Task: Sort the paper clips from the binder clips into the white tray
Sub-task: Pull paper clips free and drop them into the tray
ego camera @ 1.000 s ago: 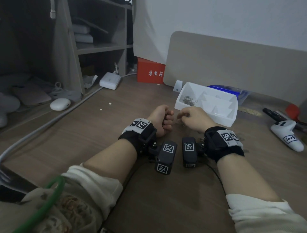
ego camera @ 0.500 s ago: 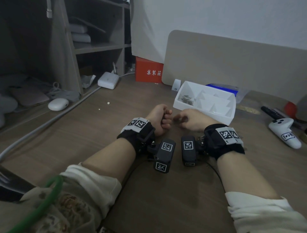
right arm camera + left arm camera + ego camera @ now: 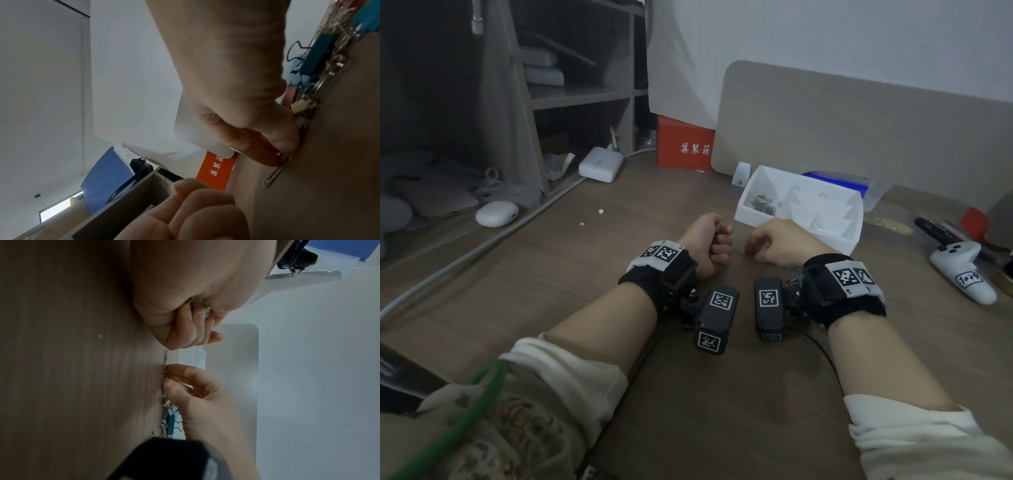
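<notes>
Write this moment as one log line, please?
left hand: fist on clips | right hand: fingers pinch paper clip on desk | tray: clips in one compartment | binder clips: unsorted

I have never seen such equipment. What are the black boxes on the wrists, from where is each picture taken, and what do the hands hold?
No machine here: a person works with bare hands. The black boxes are wrist cameras. One picture comes from a head camera, the other two look along each hand. On the wooden desk stands the white tray, with some metal clips in one compartment. The left hand is curled round some metal clips. The right hand pinches a paper clip lying on the desk. Behind that hand lies a pile of paper clips and binder clips.
</notes>
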{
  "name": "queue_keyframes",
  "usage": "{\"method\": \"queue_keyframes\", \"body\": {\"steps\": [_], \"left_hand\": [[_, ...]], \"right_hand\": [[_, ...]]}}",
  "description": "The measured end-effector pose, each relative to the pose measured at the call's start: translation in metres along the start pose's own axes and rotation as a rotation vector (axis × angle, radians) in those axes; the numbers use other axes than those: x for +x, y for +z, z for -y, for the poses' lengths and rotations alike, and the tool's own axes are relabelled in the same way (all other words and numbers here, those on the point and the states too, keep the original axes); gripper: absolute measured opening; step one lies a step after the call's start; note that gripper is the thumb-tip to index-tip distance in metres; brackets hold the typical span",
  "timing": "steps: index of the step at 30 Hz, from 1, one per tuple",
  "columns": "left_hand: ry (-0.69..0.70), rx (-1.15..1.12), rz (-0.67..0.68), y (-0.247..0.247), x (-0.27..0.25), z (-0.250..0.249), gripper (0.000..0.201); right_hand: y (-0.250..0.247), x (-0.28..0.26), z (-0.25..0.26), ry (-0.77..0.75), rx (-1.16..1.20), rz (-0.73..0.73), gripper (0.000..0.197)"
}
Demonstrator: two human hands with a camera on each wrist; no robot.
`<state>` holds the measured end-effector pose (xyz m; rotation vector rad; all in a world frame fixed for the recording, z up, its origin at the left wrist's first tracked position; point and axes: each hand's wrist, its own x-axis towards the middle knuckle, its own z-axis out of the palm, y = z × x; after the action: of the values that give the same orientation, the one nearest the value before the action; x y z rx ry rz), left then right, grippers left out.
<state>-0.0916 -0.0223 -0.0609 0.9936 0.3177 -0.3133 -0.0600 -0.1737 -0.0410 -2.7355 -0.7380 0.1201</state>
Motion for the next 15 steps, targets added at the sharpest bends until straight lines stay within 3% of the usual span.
{"method": "queue_keyframes", "body": {"steps": [15], "left_hand": [[-0.002, -0.003, -0.007, -0.0006, -0.0005, -0.0005, 0.037]], "right_hand": [[0.0004, 0.0008, 0.0033, 0.081, -0.002, -0.038, 0.013]]}}
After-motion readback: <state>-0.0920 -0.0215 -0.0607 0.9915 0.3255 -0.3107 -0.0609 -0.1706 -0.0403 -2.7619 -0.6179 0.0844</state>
